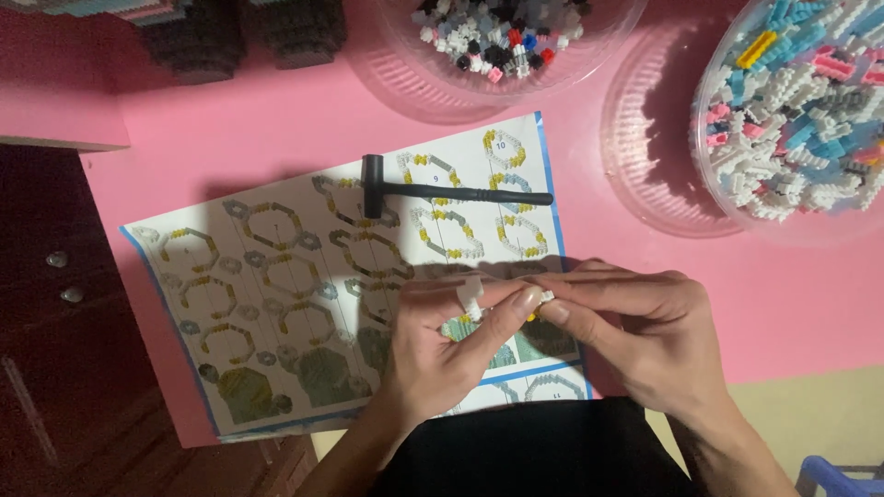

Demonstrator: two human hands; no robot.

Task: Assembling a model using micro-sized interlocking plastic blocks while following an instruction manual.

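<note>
My left hand [442, 345] and my right hand [635, 327] meet over the near edge of a printed instruction sheet [276, 294] with ring-shaped diagrams. Between their fingertips they pinch a small white block piece [473, 296], with a tiny bit of yellow beside it. Both hands grip the same little assembly; most of it is hidden by the fingers. A small black hammer [433, 190] lies on the sheet's far side, apart from both hands.
The pink table [276, 129] carries a clear bowl [516, 37] of mixed small blocks at the back and another clear bowl [792, 110] of white, blue and pink blocks at the right. Dark block builds [239, 32] stand at the back left. A dark cabinet [64, 322] is left.
</note>
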